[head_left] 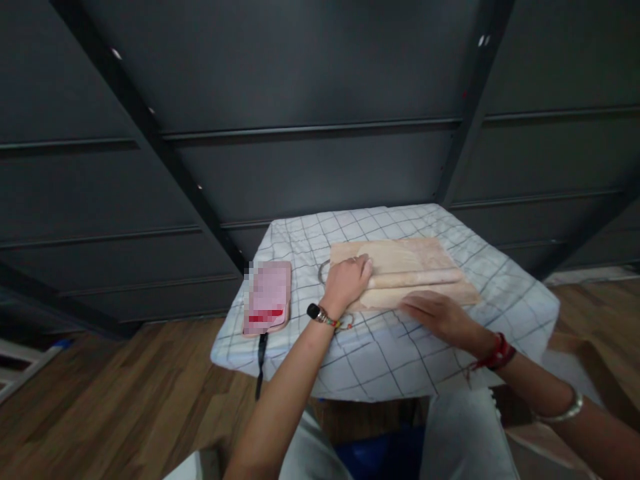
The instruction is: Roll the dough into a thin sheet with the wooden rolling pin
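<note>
On the checked cloth lies a thin beige board or sheet [343, 252], pinkish at its far right. A flat, pale rounded patch [393, 257] shows on its far part. Across its middle runs a pale rod [420, 279] that looks like a rolling pin. My left hand [347, 280] is curled over the rod's left end, covering it. Nearer to me, my right hand [435, 313] lies low over the board's near edge, fingers stretched out and pointing left, a little blurred, holding nothing. Beside my left hand a grey metal ring [323, 271] sticks out at the board's left edge.
A pink phone [270, 293], partly pixelated, lies on the left of the small table [370, 360], its black strap [261, 367] hanging over the edge. Dark wall panels [310, 173] stand behind. An open cardboard box [575, 367] is on the floor to the right.
</note>
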Motion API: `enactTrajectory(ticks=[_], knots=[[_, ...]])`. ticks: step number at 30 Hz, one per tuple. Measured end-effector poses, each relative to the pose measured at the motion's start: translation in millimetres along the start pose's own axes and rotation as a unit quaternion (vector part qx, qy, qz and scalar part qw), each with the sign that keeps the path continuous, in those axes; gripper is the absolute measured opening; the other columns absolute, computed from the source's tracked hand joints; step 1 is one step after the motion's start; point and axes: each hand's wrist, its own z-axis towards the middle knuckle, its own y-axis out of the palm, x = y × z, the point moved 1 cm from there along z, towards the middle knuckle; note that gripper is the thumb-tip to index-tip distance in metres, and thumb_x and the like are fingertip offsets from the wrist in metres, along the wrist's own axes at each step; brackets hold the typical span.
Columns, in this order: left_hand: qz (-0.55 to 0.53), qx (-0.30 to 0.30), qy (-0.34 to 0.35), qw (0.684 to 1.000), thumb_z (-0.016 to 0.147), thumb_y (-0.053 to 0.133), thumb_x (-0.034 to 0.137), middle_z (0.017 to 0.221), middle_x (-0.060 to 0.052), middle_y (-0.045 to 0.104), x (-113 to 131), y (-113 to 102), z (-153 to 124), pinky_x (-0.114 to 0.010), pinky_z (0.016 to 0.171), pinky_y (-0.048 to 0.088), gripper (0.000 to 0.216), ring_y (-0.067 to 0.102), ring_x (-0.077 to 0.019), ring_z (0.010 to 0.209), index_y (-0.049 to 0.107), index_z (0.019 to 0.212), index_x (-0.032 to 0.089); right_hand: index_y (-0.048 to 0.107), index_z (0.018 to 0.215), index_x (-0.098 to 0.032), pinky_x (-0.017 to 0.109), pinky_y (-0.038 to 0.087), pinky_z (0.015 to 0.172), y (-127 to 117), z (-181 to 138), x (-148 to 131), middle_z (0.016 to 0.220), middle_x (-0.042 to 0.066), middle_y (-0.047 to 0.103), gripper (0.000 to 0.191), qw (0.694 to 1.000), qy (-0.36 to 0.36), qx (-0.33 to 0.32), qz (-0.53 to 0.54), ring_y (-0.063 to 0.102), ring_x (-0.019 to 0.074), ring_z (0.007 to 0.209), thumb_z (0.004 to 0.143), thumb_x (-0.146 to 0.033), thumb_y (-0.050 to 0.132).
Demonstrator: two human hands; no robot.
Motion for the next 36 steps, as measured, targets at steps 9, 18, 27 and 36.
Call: enactTrajectory(ticks=[9,18,27,36], knots=[[0.007,0.002,-0.001,1.000,0.100,0.021,0.038,0.100,-0.006,0.068,-0.9,2.3,2.4,-0.026,0.074,0.045,0.044,0.064,-0.0187,0.092,0.059,0.115,0.021,0.058,0.122,-0.017,0.033,0.049,0.095,-20.6,-35.8,11.8,0.116,0.007,0.066,0.033,1.000,-0.001,-0.003,0.018,0.059,0.0174,0.109,0.094,-0.011,0.042],[0.026,0.004,-0.012,1.000,0.100,0.021,0.038,0.098,-0.005,0.069,0.2,2.6,1.4,-0.027,0.070,0.045,0.045,0.065,-0.0194,0.088,0.061,0.113,0.023,0.067,0.084,-0.019,0.029,0.053,0.075,-9.1,-10.2,27.5,0.087,0.005,0.068,0.022,0.981,0.146,-0.014,0.130,0.063,0.0160,0.081,0.093,-0.023,0.048],[0.036,-0.001,0.003,0.999,0.099,0.023,0.037,0.103,-0.005,0.068,2.4,0.1,1.2,-0.027,0.077,0.047,0.043,0.063,-0.0192,0.094,0.062,0.111,0.022,0.063,0.079,-0.017,0.033,0.050,0.077,-6.6,-10.1,15.2,0.083,0.006,0.065,0.027,0.986,0.141,-0.041,0.083,0.058,0.0177,0.080,0.095,-0.019,0.042],[0.012,-0.088,0.139,0.986,0.098,0.017,0.027,0.136,-0.005,0.052,1.7,-6.2,4.3,-0.031,0.107,0.031,0.050,0.042,-0.0155,0.129,0.055,0.129,0.018,0.066,0.100,-0.021,0.041,0.047,0.094,-34.4,4.5,65.8,0.105,0.005,0.067,0.024,0.982,0.183,0.029,0.036,0.060,0.0193,0.102,0.093,-0.021,0.042]])
